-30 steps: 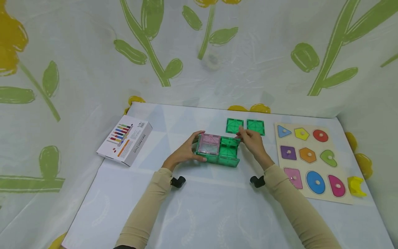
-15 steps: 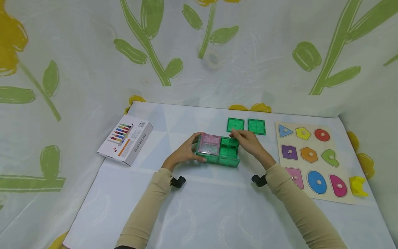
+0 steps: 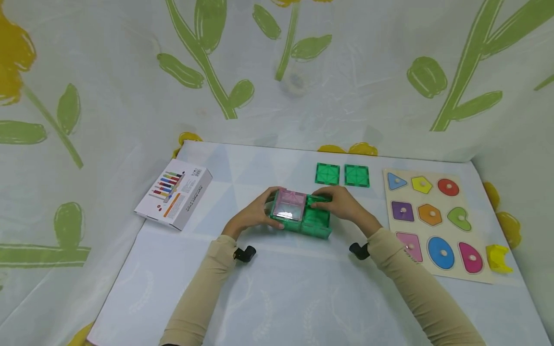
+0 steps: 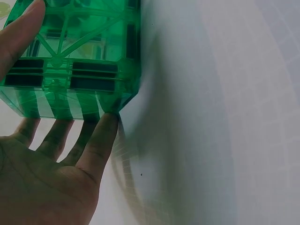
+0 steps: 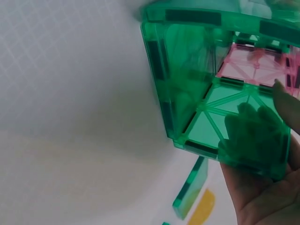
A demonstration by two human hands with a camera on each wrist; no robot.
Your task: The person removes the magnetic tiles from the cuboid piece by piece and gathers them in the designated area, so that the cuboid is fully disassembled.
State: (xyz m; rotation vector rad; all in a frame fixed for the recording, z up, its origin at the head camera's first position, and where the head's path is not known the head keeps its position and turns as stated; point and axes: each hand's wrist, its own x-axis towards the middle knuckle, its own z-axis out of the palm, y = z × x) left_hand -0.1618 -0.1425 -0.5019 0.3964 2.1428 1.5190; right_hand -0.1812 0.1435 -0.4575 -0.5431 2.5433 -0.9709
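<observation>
A box-like build of see-through magnetic tiles (image 3: 315, 229) sits mid-table, with green walls and a pink tile (image 3: 291, 204) over its left half. My left hand (image 3: 253, 214) grips its left end, thumb on the near side and fingers at the far side. In the left wrist view the fingertips reach the edge of a green end tile (image 4: 70, 42). At the right half, my right hand (image 3: 344, 204) pinches the green back tile (image 5: 248, 126). Its fingers show through that tile in the right wrist view, and its thumb comes over the inner side. The build's right end is uncovered.
Two loose green square tiles (image 3: 327, 174) lie behind the build. A knobbed shape puzzle board (image 3: 428, 226) is on the right, with a yellow notched piece (image 3: 498, 258) at its edge. At the left lies a white picture box (image 3: 174, 194).
My right hand has gone from the build's right end leftward onto its back wall, thumb now over the top. The build has turned slightly, its right end shifting toward me.
</observation>
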